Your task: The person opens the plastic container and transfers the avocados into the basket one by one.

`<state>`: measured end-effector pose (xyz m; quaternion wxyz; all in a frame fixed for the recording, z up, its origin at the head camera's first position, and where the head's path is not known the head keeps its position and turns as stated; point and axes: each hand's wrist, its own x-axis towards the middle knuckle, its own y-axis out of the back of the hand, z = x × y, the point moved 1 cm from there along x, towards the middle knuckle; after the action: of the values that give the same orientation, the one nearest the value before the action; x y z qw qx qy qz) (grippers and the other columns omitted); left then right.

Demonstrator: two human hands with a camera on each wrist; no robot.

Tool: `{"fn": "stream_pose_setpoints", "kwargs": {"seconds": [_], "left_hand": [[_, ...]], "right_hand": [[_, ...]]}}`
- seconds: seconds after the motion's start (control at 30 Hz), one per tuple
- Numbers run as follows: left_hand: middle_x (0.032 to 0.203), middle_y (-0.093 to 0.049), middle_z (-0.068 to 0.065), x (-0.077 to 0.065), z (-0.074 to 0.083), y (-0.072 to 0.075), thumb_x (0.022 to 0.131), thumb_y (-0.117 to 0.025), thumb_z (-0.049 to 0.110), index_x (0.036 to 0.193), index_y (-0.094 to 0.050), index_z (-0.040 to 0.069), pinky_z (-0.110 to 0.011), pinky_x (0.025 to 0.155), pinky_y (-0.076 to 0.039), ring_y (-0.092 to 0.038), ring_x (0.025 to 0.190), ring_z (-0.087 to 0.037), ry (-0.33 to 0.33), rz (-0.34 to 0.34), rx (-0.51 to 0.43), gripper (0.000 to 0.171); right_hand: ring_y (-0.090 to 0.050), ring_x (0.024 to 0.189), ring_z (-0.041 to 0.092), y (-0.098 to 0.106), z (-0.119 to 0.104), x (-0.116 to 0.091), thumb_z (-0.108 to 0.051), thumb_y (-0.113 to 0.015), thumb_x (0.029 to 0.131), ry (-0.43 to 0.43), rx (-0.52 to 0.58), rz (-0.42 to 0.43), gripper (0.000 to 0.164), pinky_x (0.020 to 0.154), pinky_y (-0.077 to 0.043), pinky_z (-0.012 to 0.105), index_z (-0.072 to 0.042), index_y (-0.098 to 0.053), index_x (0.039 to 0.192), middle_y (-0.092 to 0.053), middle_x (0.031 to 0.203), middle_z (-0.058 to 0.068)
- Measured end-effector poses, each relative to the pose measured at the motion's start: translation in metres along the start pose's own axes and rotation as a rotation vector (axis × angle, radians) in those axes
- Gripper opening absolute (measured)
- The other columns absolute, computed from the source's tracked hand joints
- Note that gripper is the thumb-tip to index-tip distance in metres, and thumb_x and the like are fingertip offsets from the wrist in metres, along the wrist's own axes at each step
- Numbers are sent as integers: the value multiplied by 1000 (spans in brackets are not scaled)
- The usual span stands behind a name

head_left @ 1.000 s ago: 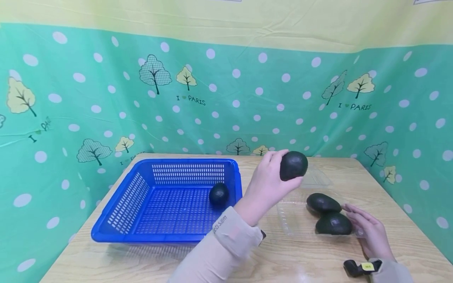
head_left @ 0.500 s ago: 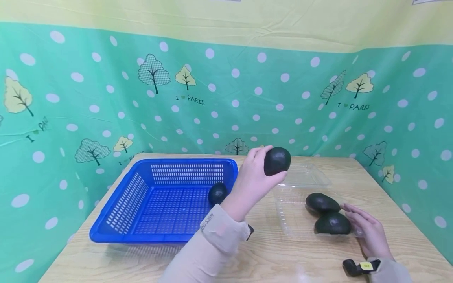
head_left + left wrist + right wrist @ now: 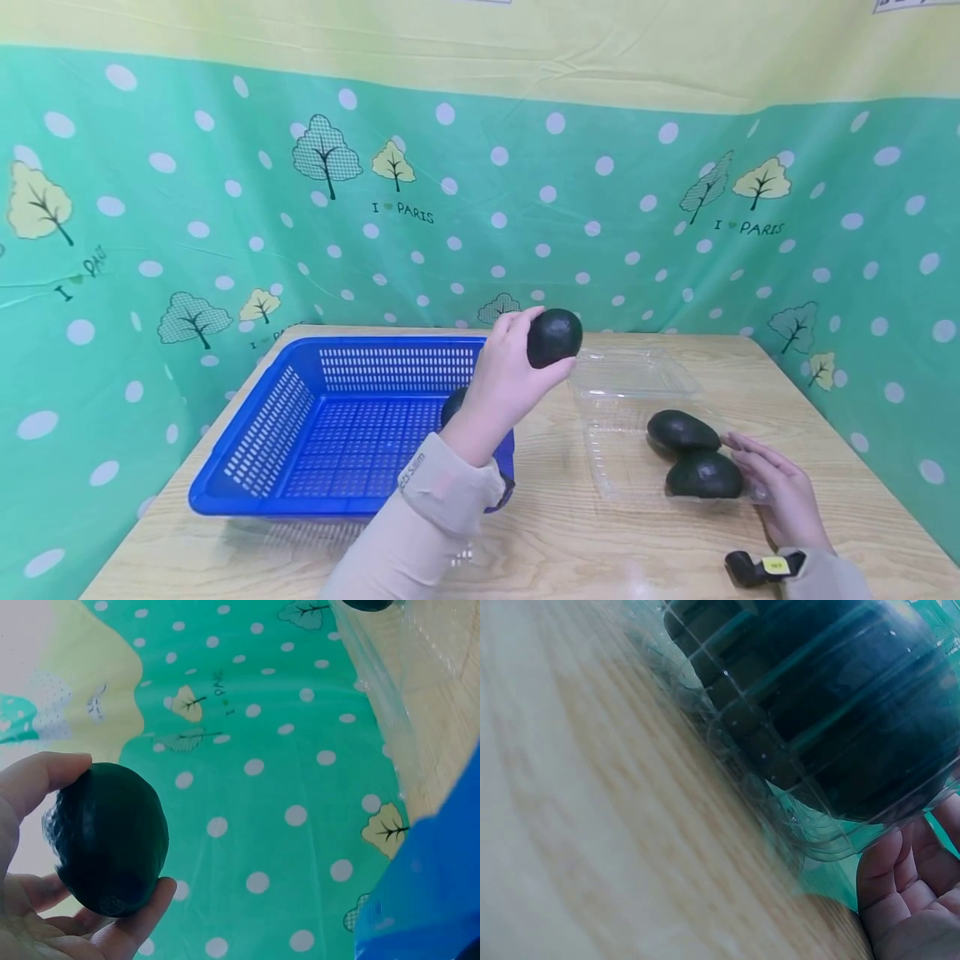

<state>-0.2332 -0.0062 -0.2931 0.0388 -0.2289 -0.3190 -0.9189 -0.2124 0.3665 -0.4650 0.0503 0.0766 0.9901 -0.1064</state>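
Between the fingertips and thumb of my left hand (image 3: 498, 379), a dark avocado (image 3: 555, 338) is held above the table, by the basket's right edge. The left wrist view shows this avocado (image 3: 116, 840) with fingers curled round it. A clear plastic clamshell container (image 3: 626, 467) lies unfolded on the right, two dark avocados (image 3: 684, 432) in its near half. My right hand (image 3: 783, 492) holds that half's right edge. From the right wrist, bent fingers (image 3: 885, 862) meet the clear wall; the thumb's hold is unclear. Another avocado (image 3: 452, 406) sits in the blue basket (image 3: 225, 467), partly behind my left hand.
The container's lid half (image 3: 637, 371) lies flat toward the back of the wooden table (image 3: 600, 550). A green dotted curtain (image 3: 525, 192) stands behind and at both sides. The blue basket takes up the table's left part.
My left hand has moved left with the avocado, from over the container toward the basket. It now partly covers the avocado inside the basket. My right hand stays at the container.
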Motion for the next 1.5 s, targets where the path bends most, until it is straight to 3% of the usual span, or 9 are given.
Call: {"fn": "stream_pose_setpoints", "kwargs": {"seconds": [0.3, 0.57, 0.8, 0.97, 1.3, 1.5], "left_hand": [[134, -55, -11, 3, -10, 11, 81, -79, 34, 138, -54, 12, -50, 93, -52, -60, 114, -31, 36, 15, -3, 66], [136, -55, -12, 4, -17, 19, 81, -79, 33, 139, -54, 12, -51, 94, -51, -59, 118, -32, 51, 31, 20, 67], [136, -54, -13, 7, -25, 25, 82, -78, 33, 141, -52, 12, -51, 93, -52, -59, 116, -33, 61, 30, 57, 68], [135, -54, -13, 10, -34, 29, 82, -77, 33, 140, -53, 11, -50, 93, -52, -60, 115, -33, 72, 33, 96, 66], [136, -53, -13, 14, -49, 40, 82, -76, 33, 139, -53, 12, -51, 92, -51, -60, 113, -35, 123, 20, 127, 65], [136, -53, -14, 14, -59, 45, 82, -76, 33, 139, -52, 11, -51, 92, -51, -59, 112, -35, 128, 14, 151, 66]], "right_hand": [[-67, 94, -3, 0, 0, 0, -15, -62, 98, 5, 9, 0, 26, 67, -49, 12, -29, -72, 118, -72, 105, -24], [-68, 93, -2, -1, 0, 0, -13, -61, 98, 12, 31, -4, 26, 50, -39, 17, -29, -74, 115, -72, 106, -22], [-68, 94, -3, 1, 2, 1, -14, -62, 98, -1, 26, 2, 27, 64, -48, 12, -29, -72, 118, -72, 105, -23], [-68, 95, -4, 0, 1, 1, -16, -62, 98, -14, 20, 9, 26, 58, -44, 16, -30, -72, 118, -72, 105, -24], [-68, 96, -4, 0, -1, 1, -15, -62, 98, -5, 25, 0, 27, 64, -47, 13, -28, -72, 119, -72, 106, -23], [-68, 96, -3, 0, -1, 1, -13, -61, 98, 6, 44, -7, 27, 55, -42, 14, -27, -72, 118, -72, 107, -21]]}}
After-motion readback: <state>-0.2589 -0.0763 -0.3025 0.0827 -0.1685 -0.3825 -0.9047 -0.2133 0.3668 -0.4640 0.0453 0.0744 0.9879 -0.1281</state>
